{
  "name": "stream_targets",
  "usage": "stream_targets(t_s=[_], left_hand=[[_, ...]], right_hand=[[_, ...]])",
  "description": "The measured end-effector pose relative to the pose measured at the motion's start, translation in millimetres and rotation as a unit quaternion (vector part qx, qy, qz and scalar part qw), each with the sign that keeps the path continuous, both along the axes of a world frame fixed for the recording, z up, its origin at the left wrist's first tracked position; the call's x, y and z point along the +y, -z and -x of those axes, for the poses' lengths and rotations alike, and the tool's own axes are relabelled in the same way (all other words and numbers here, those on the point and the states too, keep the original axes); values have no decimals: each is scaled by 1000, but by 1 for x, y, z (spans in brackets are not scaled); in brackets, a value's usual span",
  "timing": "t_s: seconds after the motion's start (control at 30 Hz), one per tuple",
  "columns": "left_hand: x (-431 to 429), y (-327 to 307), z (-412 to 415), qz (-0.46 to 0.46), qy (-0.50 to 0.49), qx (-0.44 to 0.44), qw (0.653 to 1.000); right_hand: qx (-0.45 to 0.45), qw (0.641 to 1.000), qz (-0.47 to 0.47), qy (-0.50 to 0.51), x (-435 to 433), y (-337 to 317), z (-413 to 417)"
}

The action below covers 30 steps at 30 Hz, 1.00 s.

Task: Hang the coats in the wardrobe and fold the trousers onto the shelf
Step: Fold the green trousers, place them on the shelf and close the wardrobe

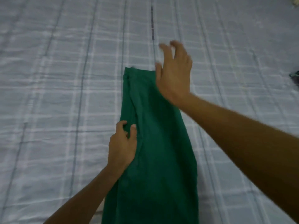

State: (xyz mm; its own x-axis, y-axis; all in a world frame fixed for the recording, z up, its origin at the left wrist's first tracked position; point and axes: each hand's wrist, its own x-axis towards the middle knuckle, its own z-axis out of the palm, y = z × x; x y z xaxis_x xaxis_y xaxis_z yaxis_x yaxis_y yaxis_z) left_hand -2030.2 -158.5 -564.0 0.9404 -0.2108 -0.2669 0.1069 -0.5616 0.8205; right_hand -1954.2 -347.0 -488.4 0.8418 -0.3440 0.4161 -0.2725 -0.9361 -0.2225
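Trousers (155,143) on bedsheet (56,78)

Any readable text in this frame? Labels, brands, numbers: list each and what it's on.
None readable.
Green trousers: no label or print visible.
Checked bedsheet: woven pattern only.
Dark strip along one sheet stripe: too blurred to tell whether it is lettering.
Dark item at the right edge: mostly cut off, no text visible.

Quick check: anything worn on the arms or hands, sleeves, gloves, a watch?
The left forearm and right forearm are bare to the frame edge; no sleeve shows. The left hand and right hand have no glove, ring or watch visible, though the right is blurred.
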Motion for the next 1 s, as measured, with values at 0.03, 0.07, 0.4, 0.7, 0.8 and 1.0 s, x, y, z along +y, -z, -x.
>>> stream_targets(t_s=[0.03,0.07,0.4,0.7,0.8,1.0], left_hand=[[-1,0,0,0,6,11,1000],[-1,0,0,-5,14,18,1000],[6,6,-1,-34,-16,-82,996],[46,-10,60,-226,174,-79,955],[50,-13,63,-190,155,-69,967],[79,-18,76,-108,-50,-29,992]], right_hand=[[10,999,-14,-28,9,17,21],[34,998,-31,-51,16,34,45],[219,970,-63,-90,56,96,175],[325,939,-86,-66,90,90,217],[317,940,-102,-71,106,76,236],[324,937,-116,-64,143,80,292]])
